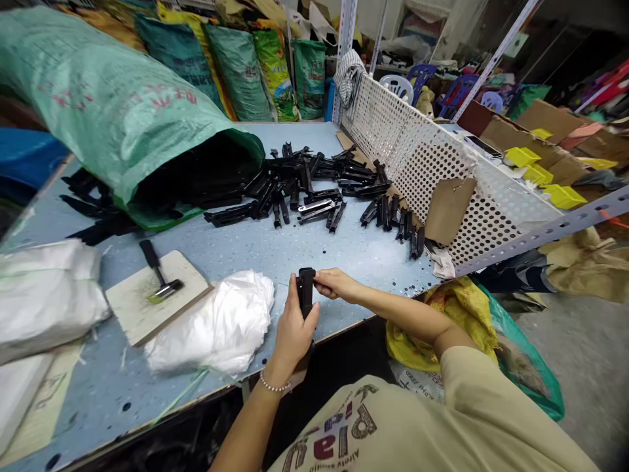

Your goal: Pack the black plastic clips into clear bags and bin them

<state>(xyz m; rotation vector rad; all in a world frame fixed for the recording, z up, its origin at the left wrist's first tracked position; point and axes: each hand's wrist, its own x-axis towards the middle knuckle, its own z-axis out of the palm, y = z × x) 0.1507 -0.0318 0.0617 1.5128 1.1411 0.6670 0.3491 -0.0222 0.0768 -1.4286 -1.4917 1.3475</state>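
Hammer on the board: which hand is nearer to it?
Left. The left hand holds a black part right of the hammer, beyond the white bundle; the right hand is farther right, fingers at the part's top.

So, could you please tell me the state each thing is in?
Held black piece, roughly upright
Left hand, gripping that piece
Right hand, fingers at its upper end
Green sack, on its side, mouth open
Loose black pieces, heaped
Hammer, lying on the board
Cardboard piece, propped against the perforated panel

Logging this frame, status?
Left hand gripping black plastic part; right hand pinching its top. Hammer on board, off to the left. Nothing between hands and part.
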